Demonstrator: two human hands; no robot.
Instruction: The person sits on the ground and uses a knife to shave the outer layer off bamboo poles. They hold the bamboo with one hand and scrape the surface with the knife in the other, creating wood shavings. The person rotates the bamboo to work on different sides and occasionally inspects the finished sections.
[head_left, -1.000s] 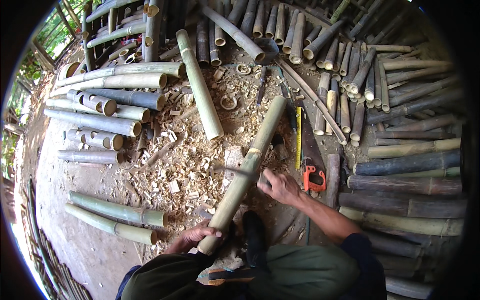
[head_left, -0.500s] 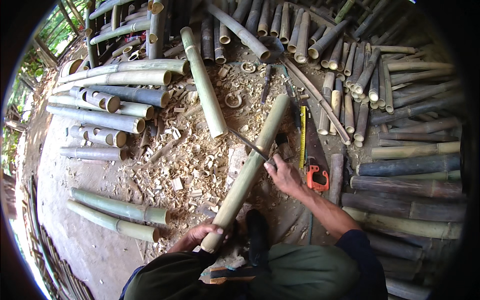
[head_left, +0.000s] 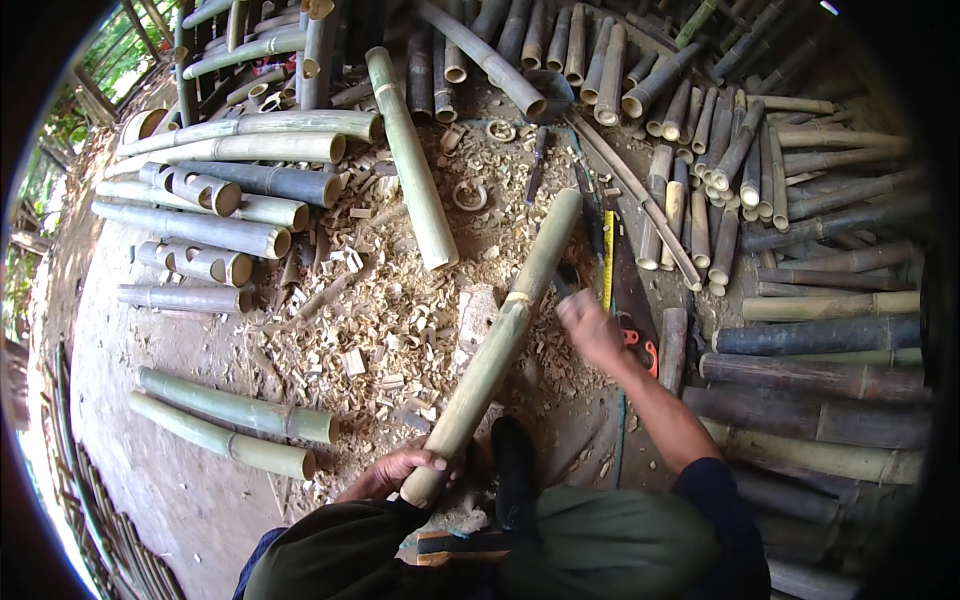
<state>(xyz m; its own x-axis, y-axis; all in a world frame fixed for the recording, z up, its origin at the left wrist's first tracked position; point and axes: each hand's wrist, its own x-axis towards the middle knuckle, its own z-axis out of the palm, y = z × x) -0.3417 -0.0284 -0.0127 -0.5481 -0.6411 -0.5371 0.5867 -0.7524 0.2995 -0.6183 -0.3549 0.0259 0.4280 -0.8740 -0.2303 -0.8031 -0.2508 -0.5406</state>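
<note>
A pale green bamboo pole [head_left: 490,345] slants from near my lap up and away to the right, its ringed node about midway. My left hand [head_left: 405,470] is wrapped round its lower end. To the right of the pole, my right hand [head_left: 592,328] is blurred by motion, its fingers closed on a knife [head_left: 567,280]. The knife shows only as a dark, smeared shape, apart from the pole. Under the pole's middle stands a pale wooden block [head_left: 475,315], partly hidden.
Wood shavings [head_left: 370,330] cover the ground. An orange-handled saw [head_left: 640,345] and a yellow measuring tape [head_left: 608,260] lie right of my right hand. Another bamboo pole [head_left: 412,165] lies ahead. Cut bamboo lies at left [head_left: 235,405], with many dark pieces [head_left: 820,375] at right.
My right hand has drawn the knife off the pole, moving right and slightly nearer. The blade no longer crosses the pole. My left hand keeps its hold.
</note>
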